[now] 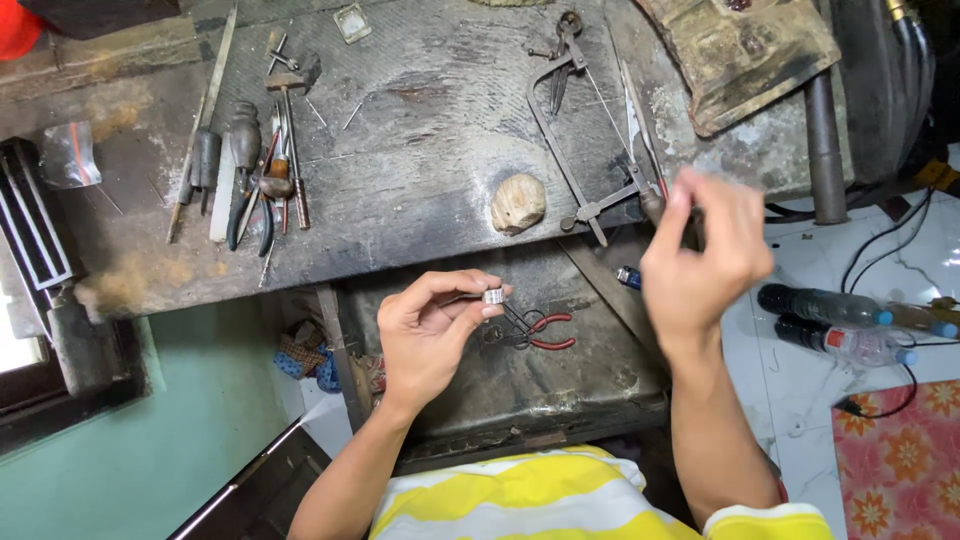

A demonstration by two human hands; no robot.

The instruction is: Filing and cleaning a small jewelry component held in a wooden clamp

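A: We start at the small silver ring (493,296), just left of the frame's centre. Our left hand (430,335) pinches it between thumb and fingertips, closed on its sides, above the dark drawer tray (560,385).

B: And the right hand (705,250)?

A: Raised at centre right, fingers curled loosely inward. It is blurred, so we cannot tell whether it holds anything; it sits just beside the handle end of the jeweller's saw (585,140).

B: How do we keep the hold good?

A: We judge a light, even pinch on the band's outer wall best, with the opening turned toward us and the hand over the tray, so a slip lands there rather than on the floor.

B: What crowds us?

A: The red-handled pliers (540,330) lie in the tray right under the ring. The bench edge runs across the middle, with the pale lump (518,203) near it. The hand tools (250,170) in the upper left are well apart.

B: Open room?

A: The tray's lower half, and the bare bench top (420,130) between the tools and the saw.
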